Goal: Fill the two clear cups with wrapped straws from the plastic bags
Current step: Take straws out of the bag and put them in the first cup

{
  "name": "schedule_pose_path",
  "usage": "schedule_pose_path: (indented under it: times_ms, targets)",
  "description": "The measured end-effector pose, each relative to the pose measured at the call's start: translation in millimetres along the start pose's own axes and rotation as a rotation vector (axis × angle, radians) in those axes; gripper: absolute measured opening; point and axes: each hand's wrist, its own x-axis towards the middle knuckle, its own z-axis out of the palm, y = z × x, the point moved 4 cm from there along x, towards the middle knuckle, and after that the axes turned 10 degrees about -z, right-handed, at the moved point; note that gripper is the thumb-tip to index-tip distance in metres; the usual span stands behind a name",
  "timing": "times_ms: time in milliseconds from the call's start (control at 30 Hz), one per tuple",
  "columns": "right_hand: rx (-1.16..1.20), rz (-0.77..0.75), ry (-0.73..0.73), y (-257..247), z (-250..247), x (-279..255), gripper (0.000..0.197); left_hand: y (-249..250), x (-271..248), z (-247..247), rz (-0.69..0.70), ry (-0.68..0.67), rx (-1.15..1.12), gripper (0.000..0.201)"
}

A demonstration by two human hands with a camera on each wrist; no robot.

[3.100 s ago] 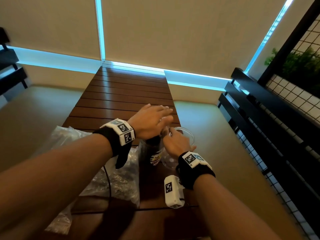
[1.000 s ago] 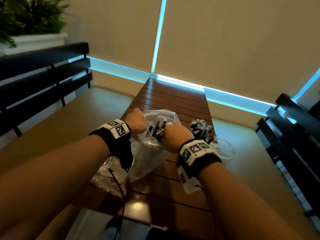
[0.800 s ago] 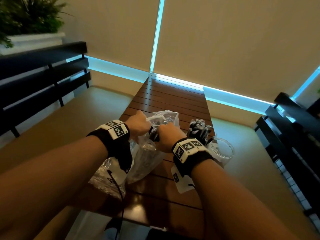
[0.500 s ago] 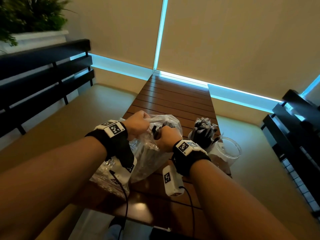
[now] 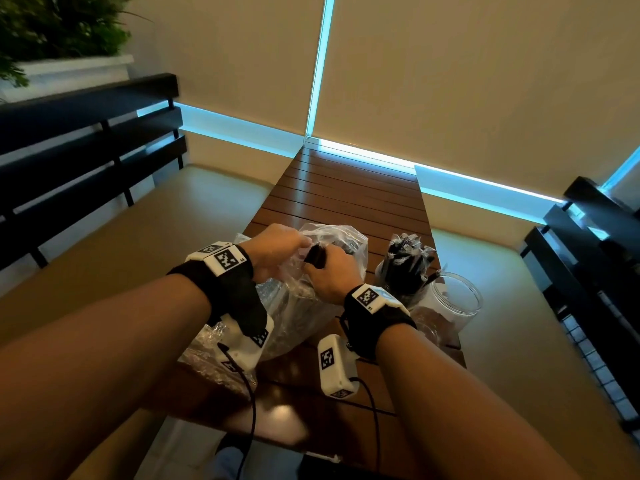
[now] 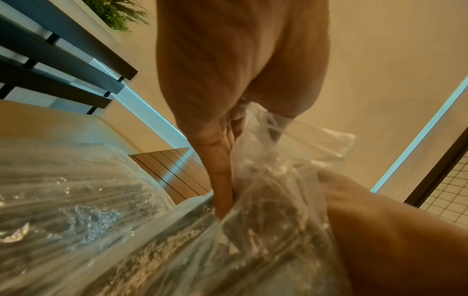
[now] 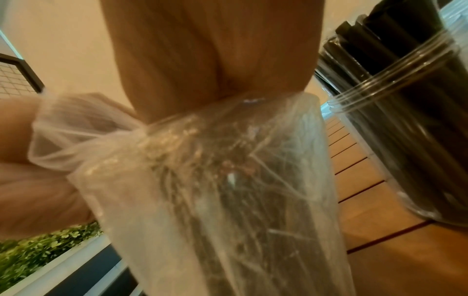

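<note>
An upright clear plastic bag (image 5: 311, 306) of black wrapped straws stands on the wooden table (image 5: 346, 195). My left hand (image 5: 277, 251) pinches the bag's rim (image 6: 255, 128) and holds the mouth apart. My right hand (image 5: 332, 275) reaches into the mouth and grips a bundle of black straws (image 5: 316, 257); in the right wrist view its fingers are hidden inside the bag (image 7: 215, 180). To the right, one clear cup (image 5: 405, 275) is packed with straws (image 7: 405, 120). Beside it the second clear cup (image 5: 453, 299) holds none.
A second crumpled plastic bag (image 5: 207, 355) lies at the table's near left corner (image 6: 63, 190). Black slatted benches (image 5: 86, 150) flank the table on both sides. A planter (image 5: 62, 32) sits at the back left. The table's far half is bare wood.
3.1 s ago both hands were at the straw-filled cup. They have since moved left to the bag; over the last second the right hand has closed on a bundle in its mouth.
</note>
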Motion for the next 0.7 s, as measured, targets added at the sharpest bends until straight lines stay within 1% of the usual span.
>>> schedule_pose_path:
  times_ms: [33,100,167,233,267,300,333,367,400,467,533,567,633,700]
  targets:
    - [0.001,0.009,0.02,2,1,1,0.014,1,-2,3,-0.007,-0.043,-0.002,0.027]
    - [0.028,0.01,0.01,1,3,1,0.002,6,-4,6,0.018,-0.083,0.042,0.032]
    - [0.07,-0.016,0.006,0,6,2,0.012,11,-6,7,0.073,-0.045,0.079,0.033]
    - [0.112,-0.034,0.006,-3,5,0,0.013,15,-7,5,0.113,0.02,0.105,0.03]
    - [0.128,-0.038,-0.002,-3,4,0,0.008,15,-7,4,0.115,0.041,0.111,0.03]
    - [0.136,-0.038,-0.006,-4,4,1,0.009,15,-6,3,0.106,0.058,0.1,0.03]
    - [0.14,-0.034,0.002,-4,3,2,0.018,14,-5,1,0.089,0.079,0.069,0.029]
    - [0.15,-0.032,0.03,-4,4,5,0.023,12,-5,-2,0.068,0.102,0.028,0.026]
    - [0.171,-0.037,0.088,-4,3,6,0.022,11,-3,-5,0.05,0.13,-0.003,0.024]
    - [0.178,-0.039,0.266,-4,-1,7,0.017,9,-1,-12,0.034,0.191,-0.02,0.03]
    - [0.162,0.011,0.444,-4,-7,8,0.017,8,1,-17,0.032,0.235,-0.061,0.034]
    - [0.156,0.05,0.502,-5,-9,8,0.019,8,1,-17,0.032,0.24,-0.091,0.035]
    - [0.124,0.125,0.535,-6,-11,9,0.018,10,-1,-15,0.027,0.242,-0.144,0.035]
    - [0.06,0.166,0.514,-5,-8,12,0.009,10,-5,-12,0.012,0.23,-0.178,0.028]
